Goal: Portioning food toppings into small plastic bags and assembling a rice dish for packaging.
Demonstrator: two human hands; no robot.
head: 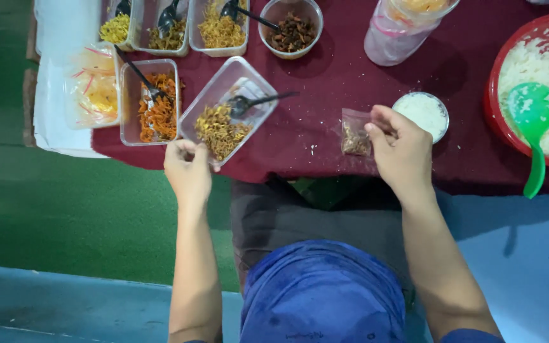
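Maroon cloth [332,82] covers the table, green floor below. Clear rectangular plastic tubs hold shredded, dry-looking toppings; the nearest tub [223,108] sits tilted at the table edge with a black spoon [249,101] in it. Right hand [401,149] pinches a small clear bag [355,133] of brown bits, lying on the cloth beside a round cup [422,113] of white rice. Left hand [187,168], fingers curled shut, touches the tub's near corner.

single head cam, looks straight down from above person, fairly close. table edge [325,166] crosses upper frame, lap and floor fill bottom. no second view, so nothing shared.
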